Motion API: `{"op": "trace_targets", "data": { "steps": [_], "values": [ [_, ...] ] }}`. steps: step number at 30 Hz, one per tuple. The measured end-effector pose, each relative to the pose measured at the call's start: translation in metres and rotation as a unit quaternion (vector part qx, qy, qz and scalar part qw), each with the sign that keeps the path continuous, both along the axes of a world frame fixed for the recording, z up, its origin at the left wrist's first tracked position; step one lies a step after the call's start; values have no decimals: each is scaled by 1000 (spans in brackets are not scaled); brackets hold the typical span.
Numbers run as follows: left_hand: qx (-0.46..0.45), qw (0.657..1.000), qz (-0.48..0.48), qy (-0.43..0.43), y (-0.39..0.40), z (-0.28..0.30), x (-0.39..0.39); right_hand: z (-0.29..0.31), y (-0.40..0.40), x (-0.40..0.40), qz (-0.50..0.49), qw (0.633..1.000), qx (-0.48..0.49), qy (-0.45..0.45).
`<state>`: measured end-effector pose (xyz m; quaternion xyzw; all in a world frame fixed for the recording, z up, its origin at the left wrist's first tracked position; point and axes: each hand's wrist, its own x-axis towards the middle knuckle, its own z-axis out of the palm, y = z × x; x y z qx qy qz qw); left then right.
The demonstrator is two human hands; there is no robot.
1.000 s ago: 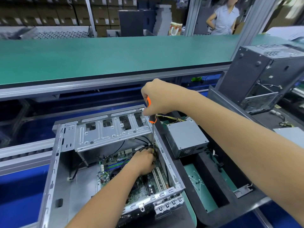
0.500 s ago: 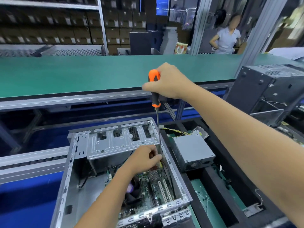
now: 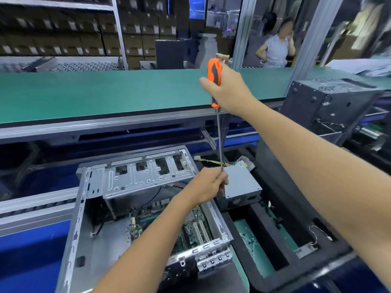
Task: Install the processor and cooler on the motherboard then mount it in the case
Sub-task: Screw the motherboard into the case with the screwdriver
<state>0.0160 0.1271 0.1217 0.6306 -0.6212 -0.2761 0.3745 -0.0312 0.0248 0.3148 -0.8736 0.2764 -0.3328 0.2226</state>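
Nearest the camera, the case [image 3: 88,208] lies open on its side, with the motherboard [image 3: 190,229] already seated inside it; the cooler and processor cannot be made out, the left forearm covering that area. Above the case's right wall, the left hand [image 3: 208,183] is curled round the lower shaft of a screwdriver [image 3: 219,140], its tip hidden in that grip. Further up, the right hand [image 3: 229,93] grasps the orange handle, fingers [image 3: 204,82] wrapped round it, the tool held near upright and clear of the board. Just beside the case on the right sits a grey power supply [image 3: 240,182] in a black tray [image 3: 275,269]. Beyond runs the green worktop [image 3: 105,94], with a second chassis [image 3: 330,102] at far right and a person [image 3: 277,47] standing behind. Judgement: the step in hand is screwing the board to the case. The next move calls for lowering the tip squarely onto a mounting screw, the left hand steadying the shaft.
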Motion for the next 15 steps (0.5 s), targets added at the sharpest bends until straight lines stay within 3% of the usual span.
{"op": "trace_targets", "data": {
  "steps": [4, 8, 11, 15],
  "values": [
    [32, 999, -22, -28, -16, -4, -26, -21, -25, -37, -36, 999, -24, 8],
    [84, 985, -36, -144, -42, -11, -52, -49, -48, -68, -20, 999, -3, 24],
    [149, 966, -27, -208, -66, -23, -79, -78, -65, -93, 7, 1000, 4, 26],
    [277, 934, -35, -224, -87, -47, -108, -117, -80, -115, 58, 997, 35, 49]
  ]
}}
